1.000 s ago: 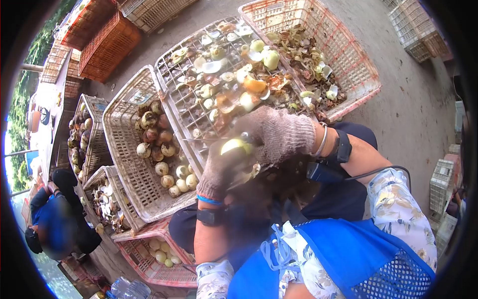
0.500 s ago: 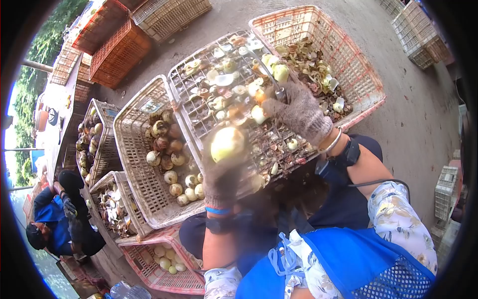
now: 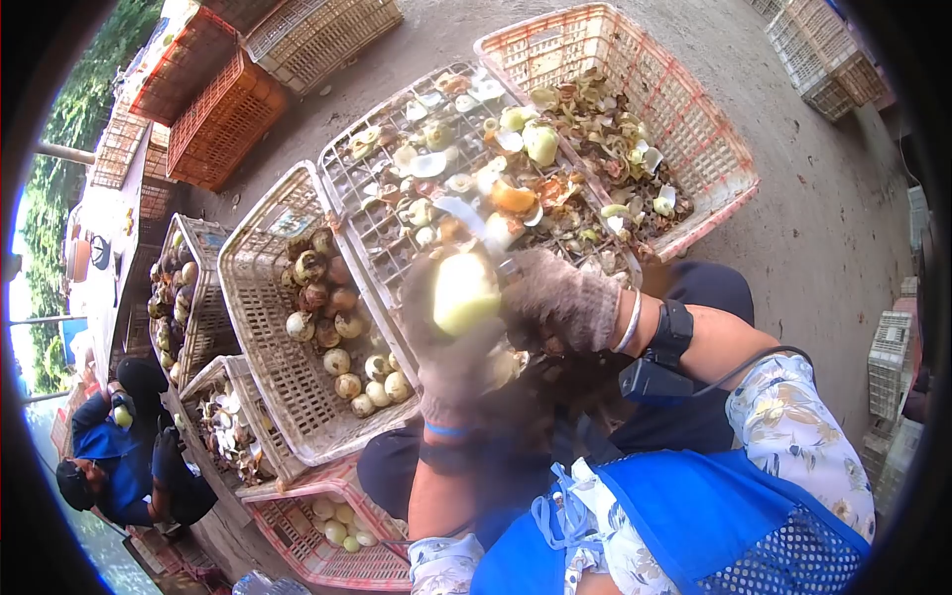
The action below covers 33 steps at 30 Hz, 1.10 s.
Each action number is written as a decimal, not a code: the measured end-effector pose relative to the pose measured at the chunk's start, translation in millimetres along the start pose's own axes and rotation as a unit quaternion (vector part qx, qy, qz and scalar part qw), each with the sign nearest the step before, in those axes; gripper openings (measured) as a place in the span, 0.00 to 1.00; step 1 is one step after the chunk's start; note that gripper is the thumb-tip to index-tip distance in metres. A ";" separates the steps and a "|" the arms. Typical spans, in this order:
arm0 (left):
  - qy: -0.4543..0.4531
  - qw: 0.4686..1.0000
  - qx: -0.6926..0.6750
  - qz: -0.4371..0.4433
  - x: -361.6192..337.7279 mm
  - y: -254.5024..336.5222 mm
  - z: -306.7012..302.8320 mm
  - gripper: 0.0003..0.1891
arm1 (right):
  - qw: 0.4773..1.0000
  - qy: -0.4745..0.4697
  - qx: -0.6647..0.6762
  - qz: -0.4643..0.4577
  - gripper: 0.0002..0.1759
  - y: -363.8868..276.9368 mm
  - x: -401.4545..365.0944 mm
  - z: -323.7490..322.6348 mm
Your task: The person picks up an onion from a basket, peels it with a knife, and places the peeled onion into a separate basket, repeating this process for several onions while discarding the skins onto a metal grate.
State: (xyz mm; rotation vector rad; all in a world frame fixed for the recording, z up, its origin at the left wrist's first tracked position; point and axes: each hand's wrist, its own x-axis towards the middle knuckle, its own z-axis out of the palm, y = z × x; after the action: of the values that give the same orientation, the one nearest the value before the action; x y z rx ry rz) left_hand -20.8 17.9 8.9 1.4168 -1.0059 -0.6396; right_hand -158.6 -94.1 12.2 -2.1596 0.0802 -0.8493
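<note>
A pale peeled onion (image 3: 466, 295) is in my left hand (image 3: 444, 362), whose gloved fingers wrap round it; motion blurs them. My right hand (image 3: 567, 299), also gloved, is closed on a knife (image 3: 464, 215). Its blurred blade points up and left, just above the onion. Both hands are close together over the near side of a grid-topped crate (image 3: 349, 206). Onion scraps and peelings (image 3: 428, 165) are scattered on that grid, with a pale green onion piece (image 3: 540, 145) toward its far right.
Left of the grid stands a crate (image 3: 260, 297) of partly peeled onions. A crate of peelings (image 3: 694, 129) is at the right. A pinkish crate (image 3: 288, 540) with peeled onions sits low left. A co-worker (image 3: 109, 456) sits at far left, beside more crates.
My right hand has moved down and left, bringing the knife to the onion. The left hand has shifted slightly right with the onion. The co-worker's hands have moved.
</note>
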 end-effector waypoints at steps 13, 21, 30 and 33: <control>0.032 0.961 -0.223 -0.158 11.9 27.1 1.0 0.25 | 0.888 0.102 0.220 0.391 0.15 -26.7 30.0 -23.1; -0.027 0.984 -0.115 -0.134 8.8 4.7 -4.0 0.40 | 0.894 0.124 0.105 0.418 0.09 6.7 24.2 -12.2; 0.004 0.857 -0.501 -0.119 12.8 -1.1 -11.3 0.25 | 0.845 0.065 0.289 0.446 0.18 -16.9 34.0 -11.8; 0.005 0.995 0.030 -0.097 0.3 -23.4 -24.5 0.39 | 0.832 0.032 0.334 0.441 0.16 -26.4 38.5 -19.0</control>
State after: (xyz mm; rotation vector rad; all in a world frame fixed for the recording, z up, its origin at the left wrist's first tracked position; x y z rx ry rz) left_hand 5.1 27.4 -10.8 1.5826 -0.8937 -0.7486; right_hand -145.9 -101.0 60.5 -1.2001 0.6602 -0.3074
